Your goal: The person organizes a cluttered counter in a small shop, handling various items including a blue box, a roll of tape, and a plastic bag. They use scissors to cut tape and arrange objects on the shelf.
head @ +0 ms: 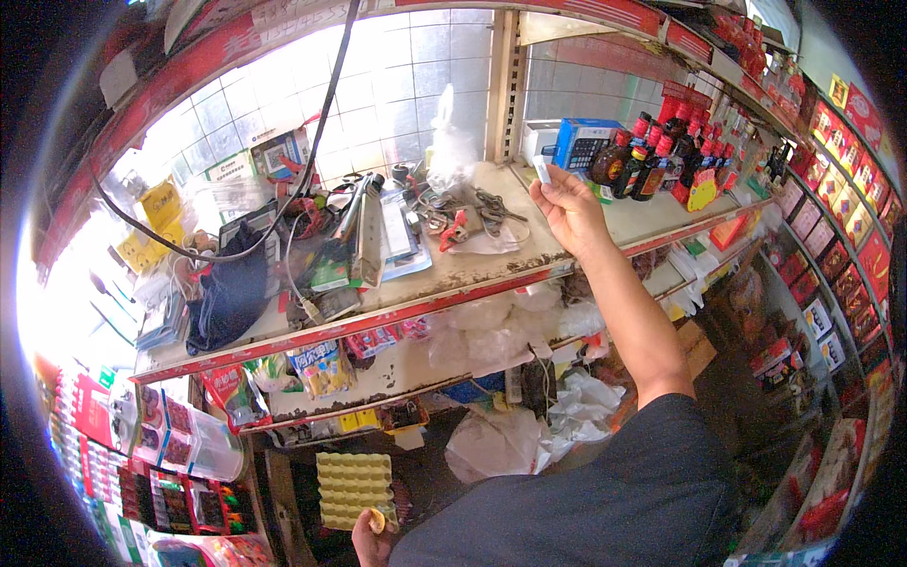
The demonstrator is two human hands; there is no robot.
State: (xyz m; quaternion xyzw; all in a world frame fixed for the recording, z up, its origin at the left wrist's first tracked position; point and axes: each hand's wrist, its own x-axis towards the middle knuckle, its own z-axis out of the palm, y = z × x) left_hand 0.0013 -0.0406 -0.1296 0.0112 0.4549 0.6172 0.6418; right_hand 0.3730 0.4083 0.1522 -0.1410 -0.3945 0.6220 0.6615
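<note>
My right hand (572, 212) is raised over the upper shelf (489, 273), its fingers closed around a small white object (541, 170) that I cannot identify. Just beyond that hand stand a blue calculator box (584, 145) and several dark bottles with red caps (648, 170). Low in the view, my left hand (370, 544) grips a small round yellow-orange item (377, 521), partly hidden by the fingers. Near it is a yellowish moulded egg tray (354, 489). To the left of my right hand, a bunch of keys (496, 205) lies among small clutter.
A black cable (329, 106) hangs across the left part of the shelf, above a dark blue cloth (230, 294). Clear plastic bags (489, 326) fill part of the lower shelf. A lidded plastic tub (191, 436) stands at lower left. Shelves of red boxes (843, 283) line the right.
</note>
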